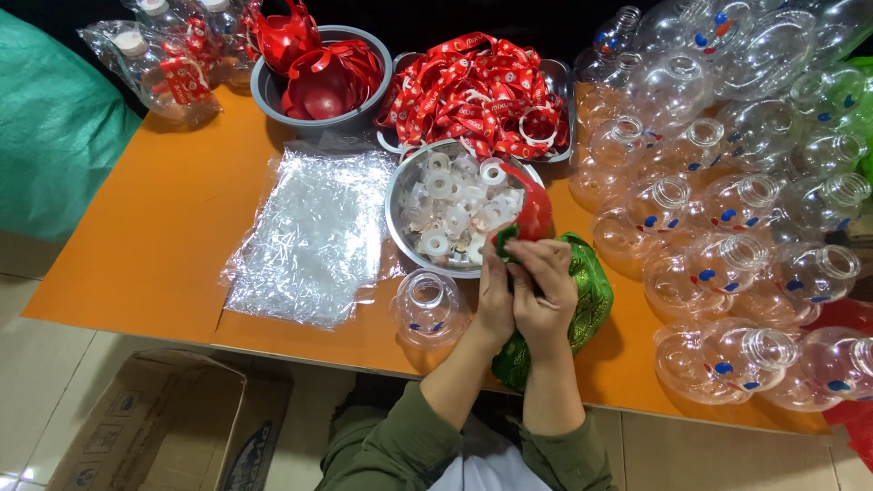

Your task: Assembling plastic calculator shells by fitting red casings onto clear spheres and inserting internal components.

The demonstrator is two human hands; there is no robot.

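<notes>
Both hands are pressed together over a green pouch at the table's near edge. The left hand and right hand sit side by side, fingers pinched on the pouch's gathered green top, where a red piece sticks up just beyond the fingertips. Whether that red piece is already tied on or only held there cannot be told, since the fingers hide the join.

Just left of the left hand a clear jar stands open-mouthed. Directly beyond the hands is a steel bowl of white caps, touching or nearly touching the red piece. Left of it lies a crumpled plastic sheet; farther off are a tray of red ribbons and a grey bowl of red handles. To the right of the right hand, a crowd of clear jars covers the orange table.

Risks, as I judge them: the pinch is small and the fabric glossy, so the gather could slip loose. An elbow swing right could topple the light jars, and the lone jar sits near the table's edge.
</notes>
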